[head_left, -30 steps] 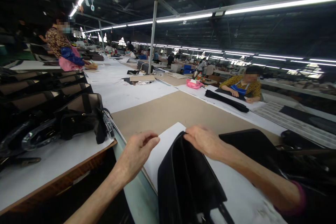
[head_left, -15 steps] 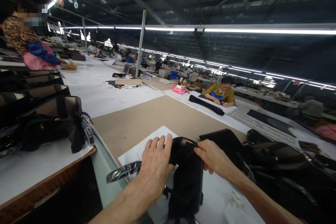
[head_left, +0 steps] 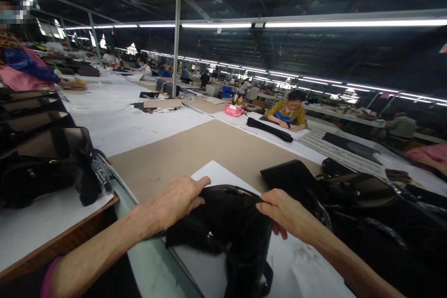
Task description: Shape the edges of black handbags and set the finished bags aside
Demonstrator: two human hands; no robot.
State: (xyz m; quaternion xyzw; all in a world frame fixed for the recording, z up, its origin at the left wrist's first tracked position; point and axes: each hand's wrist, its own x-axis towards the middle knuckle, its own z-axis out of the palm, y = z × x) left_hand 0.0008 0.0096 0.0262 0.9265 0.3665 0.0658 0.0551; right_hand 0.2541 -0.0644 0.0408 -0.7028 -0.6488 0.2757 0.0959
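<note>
A black bag (head_left: 237,223) with a small gold-coloured metal fitting stands on white paper in front of me. My right hand (head_left: 284,212) pinches the right end of its top edge between thumb and fingers. At the opposite end, my left hand (head_left: 176,202) has the bag's left upper edge between thumb and fingers. The fingers of the left hand are partly hidden behind the bag. Between my hands the top rim runs in a shallow arc, and a strap loop hangs at the lower right of the bag.
Black bags (head_left: 45,163) stand in a row on the left table. More black bags (head_left: 363,205) with plastic-wrapped handles lie on the right. Brown board (head_left: 209,144) covers the table ahead. A co-worker (head_left: 288,111) sits across, near a pink basket (head_left: 233,110); another stands far left.
My left hand has moved left and turned, and the bag's front has spread wider between my hands. The right hand keeps its pinch. The plastic-wrapped handle beside my left hand is out of sight.
</note>
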